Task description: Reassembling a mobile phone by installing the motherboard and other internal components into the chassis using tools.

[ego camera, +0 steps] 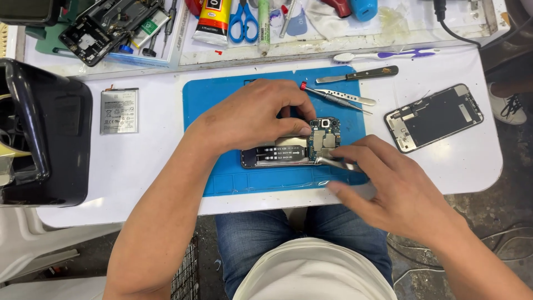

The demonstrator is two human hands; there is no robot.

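Left hand [252, 116] steadies opened phone [291, 150] – right hand [388, 183] holds tweezers [333, 162] against it.

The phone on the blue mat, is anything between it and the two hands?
Nothing visible does. The left hand rests right on the opened phone, fingers pressing its upper edge. The right hand holds tweezers whose tip already touches the phone's lower edge beside the circuit board. The other tools lie farther back on the mat.

matt blue rubber mat [222, 183], shiny metal tweezers [333, 163], glossy phone [277, 155].
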